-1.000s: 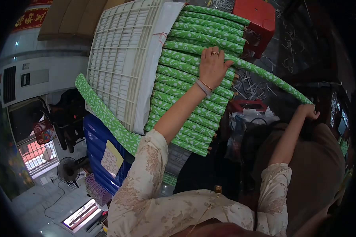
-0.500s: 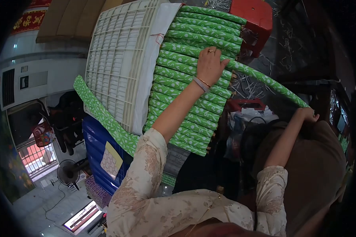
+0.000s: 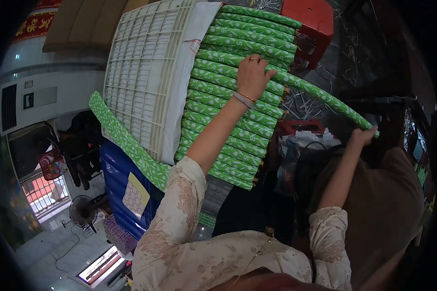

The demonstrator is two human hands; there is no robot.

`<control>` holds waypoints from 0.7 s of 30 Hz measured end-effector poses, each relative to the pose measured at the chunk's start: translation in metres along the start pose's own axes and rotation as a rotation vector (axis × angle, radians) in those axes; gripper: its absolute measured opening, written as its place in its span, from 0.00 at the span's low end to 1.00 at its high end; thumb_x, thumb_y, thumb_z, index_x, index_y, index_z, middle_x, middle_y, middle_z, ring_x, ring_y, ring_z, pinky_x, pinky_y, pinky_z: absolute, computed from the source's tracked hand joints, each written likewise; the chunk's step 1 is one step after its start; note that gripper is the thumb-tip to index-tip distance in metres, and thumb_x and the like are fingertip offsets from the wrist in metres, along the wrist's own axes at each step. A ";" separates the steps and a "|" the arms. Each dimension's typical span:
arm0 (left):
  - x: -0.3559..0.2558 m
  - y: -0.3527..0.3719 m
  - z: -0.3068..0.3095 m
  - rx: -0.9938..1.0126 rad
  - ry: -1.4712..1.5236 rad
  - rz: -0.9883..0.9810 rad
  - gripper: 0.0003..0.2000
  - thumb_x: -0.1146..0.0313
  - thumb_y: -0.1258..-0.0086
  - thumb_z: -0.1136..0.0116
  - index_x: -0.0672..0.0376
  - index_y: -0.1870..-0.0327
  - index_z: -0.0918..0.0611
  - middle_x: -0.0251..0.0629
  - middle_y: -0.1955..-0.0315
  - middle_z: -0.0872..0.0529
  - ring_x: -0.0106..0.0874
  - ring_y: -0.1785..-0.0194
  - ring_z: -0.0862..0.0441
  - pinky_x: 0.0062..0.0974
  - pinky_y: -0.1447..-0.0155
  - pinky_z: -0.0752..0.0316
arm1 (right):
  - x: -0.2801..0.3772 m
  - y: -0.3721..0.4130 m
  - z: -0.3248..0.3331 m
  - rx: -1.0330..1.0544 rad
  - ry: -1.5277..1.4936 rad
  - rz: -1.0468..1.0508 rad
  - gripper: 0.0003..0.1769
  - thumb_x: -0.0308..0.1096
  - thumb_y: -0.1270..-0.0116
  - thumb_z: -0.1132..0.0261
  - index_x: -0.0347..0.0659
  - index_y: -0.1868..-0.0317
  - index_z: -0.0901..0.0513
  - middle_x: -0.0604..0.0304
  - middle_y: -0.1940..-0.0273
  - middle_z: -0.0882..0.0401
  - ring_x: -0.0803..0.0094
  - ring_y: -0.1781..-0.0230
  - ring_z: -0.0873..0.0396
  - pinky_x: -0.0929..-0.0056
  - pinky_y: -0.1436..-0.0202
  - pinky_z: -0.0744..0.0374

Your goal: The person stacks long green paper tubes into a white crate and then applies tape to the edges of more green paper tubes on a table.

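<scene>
A long green roll (image 3: 325, 95) with white printed shapes slants from the row of similar rolls down to the right. My left hand (image 3: 253, 75) is wrapped over its upper part, thumb toward the right, above the row. At the lower end, my right hand (image 3: 364, 137) is closed around the roll, close to its tip. Many matching green rolls (image 3: 228, 116) lie side by side beneath my left arm, partly hidden by it. Their left ends meet a white cloth strip (image 3: 187, 72) beside a cream plastic grid basket (image 3: 141, 72).
A red plastic stool (image 3: 308, 24) stands at the upper right, with paper shreds (image 3: 301, 104) on the floor below it. A green printed strip (image 3: 126, 140) hangs along the basket's lower edge, above a blue plastic piece (image 3: 124, 189). A fan (image 3: 84, 211) is at the lower left.
My right hand has moved up and left, and the tip of the roll now shows past its fingers. My left hand has shifted slightly left and stays on the roll.
</scene>
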State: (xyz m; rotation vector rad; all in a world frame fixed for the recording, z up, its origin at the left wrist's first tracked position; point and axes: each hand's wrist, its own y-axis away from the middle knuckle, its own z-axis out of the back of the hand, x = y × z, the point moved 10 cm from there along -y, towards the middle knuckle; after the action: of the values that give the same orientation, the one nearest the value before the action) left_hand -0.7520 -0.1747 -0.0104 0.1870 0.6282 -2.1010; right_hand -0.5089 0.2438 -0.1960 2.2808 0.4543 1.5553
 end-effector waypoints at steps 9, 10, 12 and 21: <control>-0.011 -0.004 0.009 -0.018 0.093 -0.008 0.14 0.64 0.43 0.39 0.61 0.59 0.21 0.42 0.60 0.24 0.41 0.55 0.27 0.36 0.51 0.31 | -0.033 0.116 -0.096 0.473 -0.011 -0.233 0.30 0.45 0.30 0.50 0.32 0.38 0.47 0.43 0.47 0.34 0.52 0.48 0.30 0.51 0.46 0.27; -0.020 -0.003 0.020 -0.097 0.164 -0.053 0.14 0.65 0.42 0.40 0.62 0.57 0.22 0.43 0.58 0.24 0.42 0.53 0.27 0.36 0.50 0.31 | -0.006 0.119 -0.110 0.461 -0.003 -0.144 0.30 0.45 0.30 0.51 0.31 0.39 0.47 0.43 0.48 0.33 0.51 0.48 0.29 0.51 0.46 0.26; -0.038 0.006 0.037 -0.176 0.172 -0.083 0.15 0.69 0.41 0.42 0.63 0.54 0.24 0.44 0.57 0.25 0.42 0.52 0.28 0.36 0.48 0.32 | 0.044 0.118 -0.140 0.512 -0.011 0.010 0.28 0.46 0.29 0.57 0.30 0.41 0.46 0.44 0.50 0.32 0.50 0.51 0.27 0.54 0.48 0.25; -0.040 0.061 -0.005 -0.126 1.862 0.937 0.14 0.64 0.32 0.47 0.66 0.54 0.28 0.38 0.59 0.23 0.30 0.50 0.26 0.27 0.48 0.28 | 0.251 0.219 -0.223 0.587 0.024 0.486 0.28 0.47 0.29 0.58 0.29 0.43 0.46 0.46 0.54 0.31 0.54 0.57 0.25 0.55 0.55 0.21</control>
State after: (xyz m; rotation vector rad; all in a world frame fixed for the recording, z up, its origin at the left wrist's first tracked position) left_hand -0.6803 -0.1709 -0.0226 1.9771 1.2657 -0.4629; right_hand -0.6140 0.1823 0.1861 2.9953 0.4247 1.8583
